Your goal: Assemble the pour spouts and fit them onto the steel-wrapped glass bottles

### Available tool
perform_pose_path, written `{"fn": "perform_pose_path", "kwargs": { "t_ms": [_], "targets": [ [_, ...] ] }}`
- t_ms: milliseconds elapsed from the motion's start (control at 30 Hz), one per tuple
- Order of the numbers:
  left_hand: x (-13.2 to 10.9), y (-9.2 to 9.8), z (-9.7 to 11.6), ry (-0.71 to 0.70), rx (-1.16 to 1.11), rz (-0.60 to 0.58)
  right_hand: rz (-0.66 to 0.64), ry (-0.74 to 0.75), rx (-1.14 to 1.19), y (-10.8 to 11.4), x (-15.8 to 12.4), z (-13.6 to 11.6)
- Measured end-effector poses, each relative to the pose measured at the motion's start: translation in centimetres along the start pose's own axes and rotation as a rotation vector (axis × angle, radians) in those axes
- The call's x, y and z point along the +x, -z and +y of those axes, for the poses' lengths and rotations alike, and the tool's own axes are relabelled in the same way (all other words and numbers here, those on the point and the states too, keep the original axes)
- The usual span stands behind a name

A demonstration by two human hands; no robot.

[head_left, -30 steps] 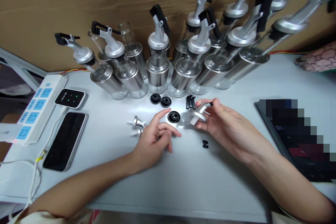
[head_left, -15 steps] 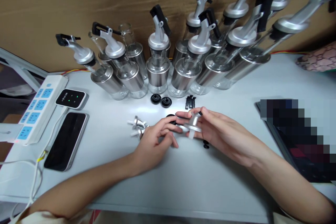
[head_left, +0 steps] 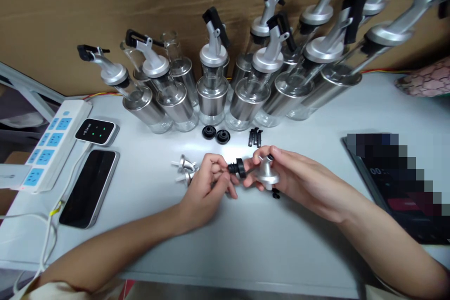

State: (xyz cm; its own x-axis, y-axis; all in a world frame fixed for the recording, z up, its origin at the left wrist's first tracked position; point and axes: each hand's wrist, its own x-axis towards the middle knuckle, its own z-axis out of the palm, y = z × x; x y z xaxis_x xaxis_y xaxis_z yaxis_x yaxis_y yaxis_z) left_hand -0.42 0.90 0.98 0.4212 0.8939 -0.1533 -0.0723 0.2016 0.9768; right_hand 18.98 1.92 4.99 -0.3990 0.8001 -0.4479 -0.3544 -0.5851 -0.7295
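right hand: silver spout, black-tipped | left hand: ribbed black stopper

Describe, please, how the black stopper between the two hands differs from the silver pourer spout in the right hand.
The black stopper is black and ribbed; the silver pourer spout is shiny and smooth, with a black tip. The stopper lies sideways, its narrow end toward the left hand; the spout stands tip up in the right hand. Both have a wide, round flange.
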Motion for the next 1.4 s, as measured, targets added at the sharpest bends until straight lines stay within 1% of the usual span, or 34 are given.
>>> {"fn": "perform_pose_path", "kwargs": {
  "t_ms": [67, 200, 300, 433, 567, 667, 867, 967, 1067, 1133, 1167, 1267, 1333, 1400],
  "targets": [
    [0.1, 0.0, 0.1, 0.016, -0.030, -0.004, -0.016, 0.006, -0.010, -0.2, -0.1, -0.1],
    [0.2, 0.2, 0.1, 0.025, -0.026, -0.045, -0.001, 0.023, -0.042, -0.2, -0.3, -0.4],
    [0.3, 0.3, 0.2, 0.006, -0.017, -0.024, 0.030, 0.037, -0.064, -0.1, -0.3, -0.4],
    [0.3, 0.4, 0.3, 0.019, -0.022, -0.025, 0.030, 0.046, -0.077, -0.2, -0.1, -0.2],
    [0.1, 0.6, 0.2, -0.010, -0.017, -0.084, 0.033, 0.085, -0.123, -0.5, -0.1, -0.2],
    [0.1, 0.7, 0.2, -0.016, -0.016, -0.116, 0.014, 0.128, -0.170, -0.4, -0.2, -0.1],
    [0.1, 0.7, -0.4, -0.001, 0.000, -0.109, -0.014, 0.196, -0.170, 0.0, -0.2, 0.3],
    [0.1, 0.8, -0.8, -0.027, 0.027, -0.134, -0.022, 0.205, -0.191, -0.1, -0.3, 0.4],
    [0.1, 0.8, -0.7, -0.038, 0.057, -0.149, -0.033, 0.212, -0.268, -0.1, -0.4, 0.4],
    [0.2, 0.7, -0.4, -0.039, 0.049, -0.137, 0.001, 0.245, -0.326, 0.1, -0.4, 0.5],
    [0.2, 0.7, -0.3, -0.039, 0.038, -0.129, 0.043, 0.272, -0.360, 0.2, -0.4, 0.5],
    [0.2, 0.6, -0.3, -0.028, 0.011, -0.111, 0.220, 0.348, -0.442, 0.6, -0.2, 0.5],
    [0.2, 0.6, -0.7, -0.030, -0.015, -0.112, 0.299, 0.366, -0.387, 0.5, -0.1, 0.4],
    [0.1, 0.6, -1.0, -0.041, -0.039, -0.123, 0.306, 0.363, -0.248, 0.2, 0.0, 0.2]
  ]
}}
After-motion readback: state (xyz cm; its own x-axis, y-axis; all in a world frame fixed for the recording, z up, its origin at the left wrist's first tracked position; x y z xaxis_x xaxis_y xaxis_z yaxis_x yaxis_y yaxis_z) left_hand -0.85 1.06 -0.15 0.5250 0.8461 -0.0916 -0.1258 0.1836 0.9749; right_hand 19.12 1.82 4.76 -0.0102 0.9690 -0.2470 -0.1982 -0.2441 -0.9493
